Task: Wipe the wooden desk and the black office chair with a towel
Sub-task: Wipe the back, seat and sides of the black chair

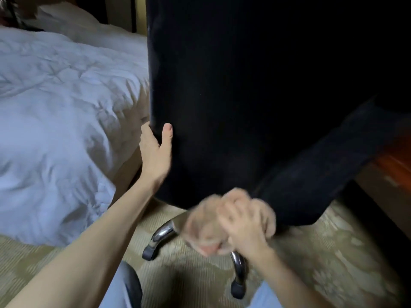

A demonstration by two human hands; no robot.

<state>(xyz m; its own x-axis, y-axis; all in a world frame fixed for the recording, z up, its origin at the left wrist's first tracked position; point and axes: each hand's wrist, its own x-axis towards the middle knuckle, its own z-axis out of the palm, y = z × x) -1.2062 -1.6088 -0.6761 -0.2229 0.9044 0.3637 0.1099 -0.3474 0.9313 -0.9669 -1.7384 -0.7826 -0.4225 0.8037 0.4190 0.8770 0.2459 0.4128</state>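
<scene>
This is a bedroom, with the look of a hotel room. Left of the left hand a bed takes up most of the space. Its white duvet is rumpled and hangs down to the floor, and a pillow lies farther off beyond it. Under both hands runs a patterned beige-green carpet. The left hand is on a black chair, which has chrome legs and dark casters below the right hand. Off to the right of that hand, the edge of a reddish wooden desk shows.
</scene>
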